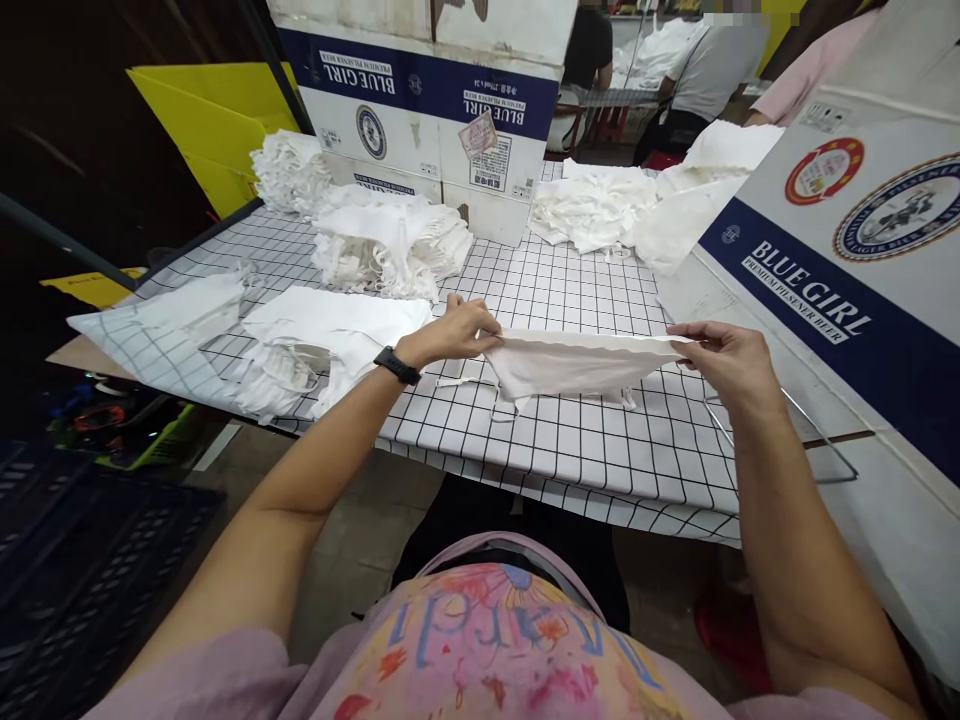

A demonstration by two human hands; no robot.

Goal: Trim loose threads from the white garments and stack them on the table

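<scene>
A thin white cloth garment is stretched sideways above the table, its top edge taut and a few thin strings dangling below. At its left corner my left hand, with a dark watch on the wrist, pinches the edge between thumb and fingers. My right hand pinches the opposite corner. Left of my left hand lies a stack of white garments, with loose strips hanging toward the table's front. The exact kind of garment cannot be made out.
The table wears a black-and-white checked cloth. Behind stands a Blue Girl beer carton; another carton leans at right. More white piles and a heap lie farther back. A metal wire frame stands near my right forearm. People sit beyond.
</scene>
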